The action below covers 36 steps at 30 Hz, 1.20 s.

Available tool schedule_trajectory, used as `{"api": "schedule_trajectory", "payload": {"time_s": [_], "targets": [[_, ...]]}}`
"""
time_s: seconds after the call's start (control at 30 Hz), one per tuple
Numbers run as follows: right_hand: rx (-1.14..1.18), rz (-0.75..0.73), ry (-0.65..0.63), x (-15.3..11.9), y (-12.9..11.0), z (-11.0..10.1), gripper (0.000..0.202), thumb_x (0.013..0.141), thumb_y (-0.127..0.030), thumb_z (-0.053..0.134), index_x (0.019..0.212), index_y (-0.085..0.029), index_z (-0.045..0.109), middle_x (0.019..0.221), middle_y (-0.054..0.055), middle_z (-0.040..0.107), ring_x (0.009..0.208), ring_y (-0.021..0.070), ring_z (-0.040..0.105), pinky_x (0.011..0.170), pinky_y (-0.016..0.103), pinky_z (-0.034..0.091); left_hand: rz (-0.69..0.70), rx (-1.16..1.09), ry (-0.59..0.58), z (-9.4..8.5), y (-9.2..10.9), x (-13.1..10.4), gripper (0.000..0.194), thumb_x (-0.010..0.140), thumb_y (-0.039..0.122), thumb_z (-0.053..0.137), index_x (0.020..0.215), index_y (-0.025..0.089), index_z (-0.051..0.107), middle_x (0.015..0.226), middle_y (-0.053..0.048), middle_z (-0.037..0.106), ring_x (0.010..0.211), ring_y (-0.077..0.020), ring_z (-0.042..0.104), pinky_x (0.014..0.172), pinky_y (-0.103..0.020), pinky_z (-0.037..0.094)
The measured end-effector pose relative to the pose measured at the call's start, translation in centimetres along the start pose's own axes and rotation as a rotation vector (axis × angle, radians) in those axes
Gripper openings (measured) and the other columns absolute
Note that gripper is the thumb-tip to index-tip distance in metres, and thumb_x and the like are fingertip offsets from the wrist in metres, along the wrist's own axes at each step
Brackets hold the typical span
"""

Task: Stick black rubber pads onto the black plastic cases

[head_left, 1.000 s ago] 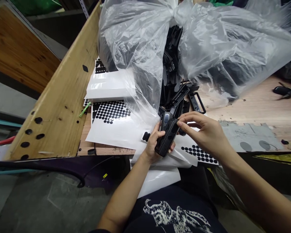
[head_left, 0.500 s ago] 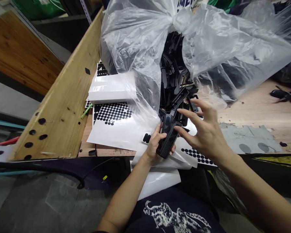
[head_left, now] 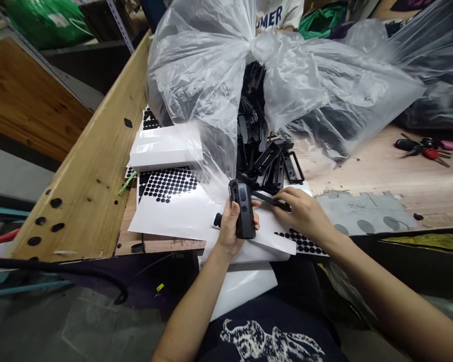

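Observation:
My left hand (head_left: pixel 231 229) is wrapped around a black oblong case (head_left: pixel 246 216) with a carbon-fibre texture and darker glossy ovals near its top. The case stands roughly upright, long side toward me. To its right, my right hand (head_left: pixel 304 213) is closed over the near end of a thin black strip (head_left: pixel 266 197), which lies low over the white sheet (head_left: pixel 181 218); its exact kind cannot be made out. Just beyond both hands, black plastic frames (head_left: pixel 266 158) spill in a heap from a clear plastic bag (head_left: pixel 204 65).
Sheets of black round stickers (head_left: pixel 171 183) lie left, beneath a folded white sheet (head_left: pixel 166 146). A wooden board (head_left: pixel 86 186) walls the left side. Keys (head_left: pixel 425 148) rest at the right, near a grey patch (head_left: pixel 358 208). Someone in a white shirt (head_left: pixel 287 12) is beyond the bag.
My right hand has come down from beside the case, fingers spread, to close on the black strip. The case in my left hand has turned more upright. The view has shifted slightly.

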State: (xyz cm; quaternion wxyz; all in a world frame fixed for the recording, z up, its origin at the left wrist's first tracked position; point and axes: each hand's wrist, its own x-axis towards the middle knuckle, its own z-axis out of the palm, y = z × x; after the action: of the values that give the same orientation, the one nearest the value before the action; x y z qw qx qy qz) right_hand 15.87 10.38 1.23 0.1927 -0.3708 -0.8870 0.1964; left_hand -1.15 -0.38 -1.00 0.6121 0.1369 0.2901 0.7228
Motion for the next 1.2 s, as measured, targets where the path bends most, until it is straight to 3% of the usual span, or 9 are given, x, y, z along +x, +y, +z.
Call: {"api": "schedule_trajectory", "payload": {"time_s": [0.17,0.23,0.33,0.53,0.67,0.77,0.83,0.97,1.2], "targets": [[0.953,0.558,-0.138,-1.2,-1.5,-2.1,0.035,0.086,-0.050,0.075,0.109,-0.025,0.067,0.105,0.006,0.075,0.088,0.0253,0.074,0.079,0.040,0.060,0.004,0.005,0.040,0.1,-0.1,0.0,0.057,0.085,0.064,0.073,0.114,0.018,0.054,0.100,-0.007,0.069,0.067,-0.0127,0.064,0.059,-0.025,0.055],[1.213,0.628,-0.192,-1.8,-3.1,-2.4,0.045,0.084,-0.047,0.079,0.121,-0.029,0.062,0.118,0.005,0.072,0.092,0.0226,0.075,0.081,0.037,0.061,-0.005,0.040,0.056,0.2,-0.3,0.0,0.060,0.083,0.064,0.075,0.117,0.018,0.054,0.099,-0.006,0.069,0.068,-0.0130,0.065,0.062,-0.026,0.056],[1.309,0.641,-0.220,-2.6,-5.4,-1.9,0.058,0.084,-0.047,0.080,0.133,-0.031,0.052,0.119,0.005,0.069,0.085,0.0194,0.075,0.074,0.034,0.063,0.035,0.108,0.095,0.3,-0.5,0.0,0.066,0.079,0.059,0.082,0.124,0.021,0.053,0.104,-0.006,0.069,0.081,-0.0167,0.069,0.070,-0.027,0.057],[0.880,0.443,-0.170,-3.5,-8.1,-0.3,0.059,0.093,-0.059,0.063,0.138,-0.027,0.043,0.087,-0.002,0.063,0.057,0.0160,0.065,0.050,0.029,0.053,0.034,0.192,0.087,0.1,-0.6,-0.2,0.079,0.063,0.052,0.095,0.124,0.022,0.054,0.102,-0.003,0.068,0.094,-0.0188,0.068,0.080,-0.026,0.055],[0.256,0.225,-0.046,-3.3,-7.9,-1.1,0.040,0.099,-0.054,0.054,0.121,-0.023,0.064,0.079,0.003,0.071,0.059,0.0194,0.067,0.058,0.032,0.048,-0.028,0.176,0.016,0.2,-0.3,-0.4,0.070,0.072,0.047,0.090,0.122,0.022,0.049,0.102,-0.004,0.069,0.085,-0.0191,0.072,0.074,-0.029,0.058],[0.105,0.254,-0.014,-1.8,-4.8,-2.5,0.039,0.101,-0.054,0.049,0.093,-0.023,0.071,0.075,0.006,0.073,0.061,0.0208,0.066,0.058,0.033,0.047,-0.051,0.182,-0.028,0.3,0.0,-0.5,0.062,0.080,0.047,0.083,0.121,0.023,0.045,0.104,-0.005,0.069,0.071,-0.0171,0.071,0.062,-0.029,0.058],[-0.048,0.425,0.061,-0.5,-1.6,-3.3,0.036,0.102,-0.050,0.047,0.096,-0.023,0.070,0.082,0.008,0.075,0.066,0.0237,0.066,0.059,0.036,0.048,-0.051,0.170,-0.036,0.2,0.2,-0.5,0.058,0.084,0.051,0.078,0.120,0.022,0.044,0.102,-0.005,0.068,0.066,-0.0158,0.070,0.056,-0.027,0.057],[-0.259,0.518,0.071,1.8,4.1,-3.3,0.019,0.096,-0.034,0.052,0.094,-0.023,0.068,0.107,0.014,0.076,0.095,0.0345,0.069,0.082,0.046,0.050,-0.044,0.145,-0.030,0.0,0.2,-0.3,0.054,0.088,0.057,0.071,0.119,0.020,0.045,0.100,-0.005,0.068,0.065,-0.0152,0.070,0.053,-0.026,0.058],[-0.290,0.568,-0.027,3.8,6.8,-2.9,0.013,0.088,-0.028,0.060,0.078,-0.026,0.068,0.088,0.013,0.075,0.094,0.0378,0.068,0.084,0.049,0.047,-0.053,0.143,-0.010,-0.1,0.0,-0.1,0.057,0.088,0.059,0.072,0.119,0.020,0.045,0.099,-0.005,0.069,0.064,-0.0163,0.071,0.053,-0.026,0.058]]}}
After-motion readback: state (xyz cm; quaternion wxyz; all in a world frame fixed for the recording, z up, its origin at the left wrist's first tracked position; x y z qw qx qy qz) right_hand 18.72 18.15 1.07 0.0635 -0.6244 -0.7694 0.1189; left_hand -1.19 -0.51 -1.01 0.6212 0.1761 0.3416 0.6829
